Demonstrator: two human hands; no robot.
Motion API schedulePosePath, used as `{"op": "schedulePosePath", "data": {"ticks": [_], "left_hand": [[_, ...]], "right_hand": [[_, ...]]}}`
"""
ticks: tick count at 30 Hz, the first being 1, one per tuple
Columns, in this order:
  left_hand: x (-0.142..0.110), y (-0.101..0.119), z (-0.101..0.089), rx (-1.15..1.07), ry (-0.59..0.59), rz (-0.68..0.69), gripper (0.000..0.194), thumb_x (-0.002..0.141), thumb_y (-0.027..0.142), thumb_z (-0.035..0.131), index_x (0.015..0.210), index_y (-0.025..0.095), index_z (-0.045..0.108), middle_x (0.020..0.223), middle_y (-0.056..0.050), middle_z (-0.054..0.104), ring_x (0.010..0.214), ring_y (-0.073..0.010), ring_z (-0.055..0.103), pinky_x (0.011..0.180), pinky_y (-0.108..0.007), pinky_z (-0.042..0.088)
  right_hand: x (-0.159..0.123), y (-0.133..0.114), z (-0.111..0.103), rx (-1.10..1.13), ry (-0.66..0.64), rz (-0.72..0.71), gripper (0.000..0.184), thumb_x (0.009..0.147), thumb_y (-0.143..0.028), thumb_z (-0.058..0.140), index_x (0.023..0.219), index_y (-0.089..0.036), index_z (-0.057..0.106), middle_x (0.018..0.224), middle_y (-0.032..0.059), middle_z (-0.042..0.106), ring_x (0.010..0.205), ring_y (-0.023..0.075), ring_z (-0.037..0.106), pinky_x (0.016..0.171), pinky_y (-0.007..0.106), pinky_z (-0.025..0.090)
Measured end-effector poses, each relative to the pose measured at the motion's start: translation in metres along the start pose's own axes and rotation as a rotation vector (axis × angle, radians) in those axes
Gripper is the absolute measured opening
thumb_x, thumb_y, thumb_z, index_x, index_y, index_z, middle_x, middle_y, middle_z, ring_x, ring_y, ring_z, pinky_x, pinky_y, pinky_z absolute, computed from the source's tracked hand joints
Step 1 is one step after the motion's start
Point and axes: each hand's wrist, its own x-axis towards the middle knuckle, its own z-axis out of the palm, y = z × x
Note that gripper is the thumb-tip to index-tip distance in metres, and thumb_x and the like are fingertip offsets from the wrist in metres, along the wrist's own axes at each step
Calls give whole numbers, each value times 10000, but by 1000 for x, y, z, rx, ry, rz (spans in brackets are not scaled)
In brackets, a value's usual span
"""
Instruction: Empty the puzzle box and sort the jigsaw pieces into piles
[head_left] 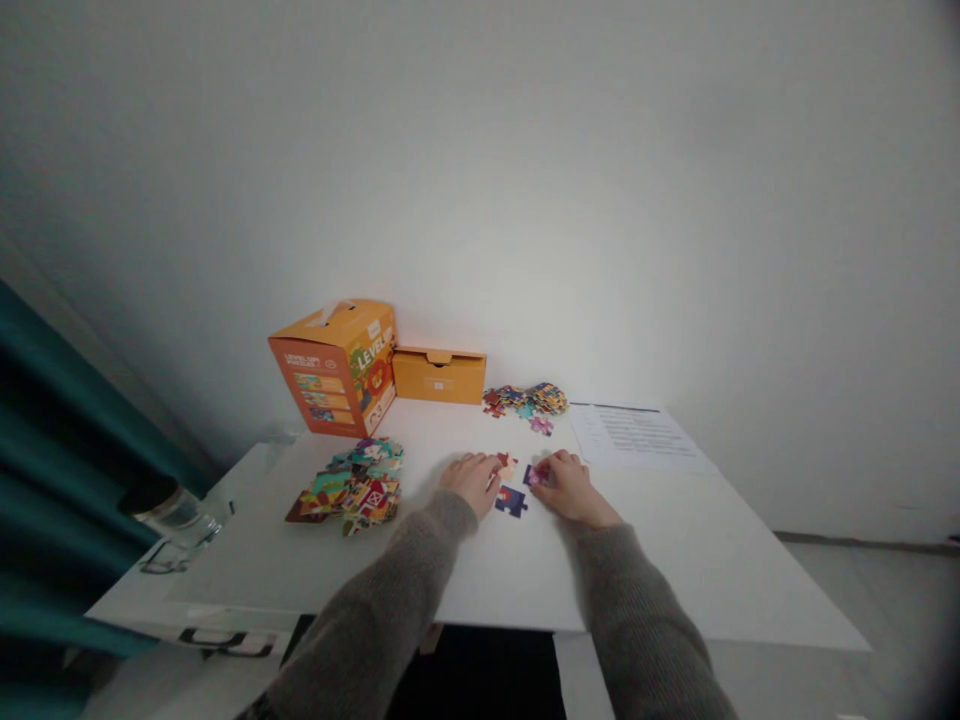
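Observation:
My left hand [471,482] rests on the table with curled fingers pressed on the edge of a red and cream puzzle piece [508,464]. Just below its fingertips lies a dark blue puzzle piece [512,502] with a reddish figure. A purple puzzle piece [531,475] is pinched under the fingers of my right hand [566,486], a small gap to the right of the other two. The fingers partly cover the pieces, so their full outlines are hidden.
A heap of puzzle pieces [360,487] lies left; another pile [546,398] sits at the back, with a pink piece [541,426] before it. An orange puzzle box [319,390], a yellow carton [440,378], a printed sheet [637,432] and a glass bottle [180,515] stand or lie around.

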Motion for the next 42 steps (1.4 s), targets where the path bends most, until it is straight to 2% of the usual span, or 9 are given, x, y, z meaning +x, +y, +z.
{"op": "schedulePosePath", "data": {"ticks": [7,12,17,20,27,30,34,38,42], "left_hand": [[1,0,28,-229,144,133,209,853,120,501,971,191,658,967,-75,679,955,-216,589,895,-355,436],[2,0,26,-542,204,-2,232,868,181,528,1067,185,646,964,-67,678,848,-174,607,780,-303,481],[4,4,28,-964,62,-167,306,856,478,588,867,172,603,699,-8,630,568,-111,550,520,-230,419],[5,2,29,-1138,-19,-210,436,768,591,657,755,183,503,537,63,511,415,-65,439,442,-205,351],[0,-3,24,-1234,-64,-154,598,799,524,656,1230,146,489,593,26,627,523,-123,595,546,-241,439],[0,0,5,-1175,20,-194,520,830,457,615,1212,121,502,570,21,627,518,-121,580,560,-244,443],[7,-8,-50,-977,36,-173,370,823,373,604,1111,158,516,542,43,603,487,-100,537,527,-213,406],[18,-53,-108,-656,-12,-194,258,826,363,564,1011,199,491,462,95,510,374,-89,423,426,-190,304],[15,-109,-142,-287,-113,-359,166,845,328,504,962,214,475,474,85,531,352,-99,416,422,-196,287]], "right_hand": [[-2,-7,1,97,-11,-30,250,758,-256,670,983,-182,590,1002,73,595,951,226,498,807,332,342],[-3,-20,-4,593,4,-178,98,875,-195,470,959,-196,521,827,9,568,766,156,499,700,279,392],[-10,-45,-1,922,-129,-324,219,858,-230,532,1073,-219,496,881,-2,558,760,139,535,691,268,459],[-11,-55,2,1010,-87,-300,342,877,-296,549,1207,-246,474,888,2,574,759,143,565,709,286,485],[-5,-50,-5,1057,155,-134,409,883,-409,545,1246,-227,496,880,26,629,735,161,574,696,295,478],[-4,-42,-3,856,254,-68,342,905,-376,481,1188,-196,552,771,5,581,699,163,546,687,292,455],[-5,-36,4,566,235,-108,310,905,-319,443,1127,-191,618,736,1,580,673,162,524,665,290,419],[-5,-36,9,533,212,-143,314,909,-303,427,1126,-193,626,698,-7,576,643,160,513,635,283,404],[-5,-40,8,518,156,-158,291,918,-293,412,1078,-207,639,665,-18,558,608,153,504,616,278,386]]}}
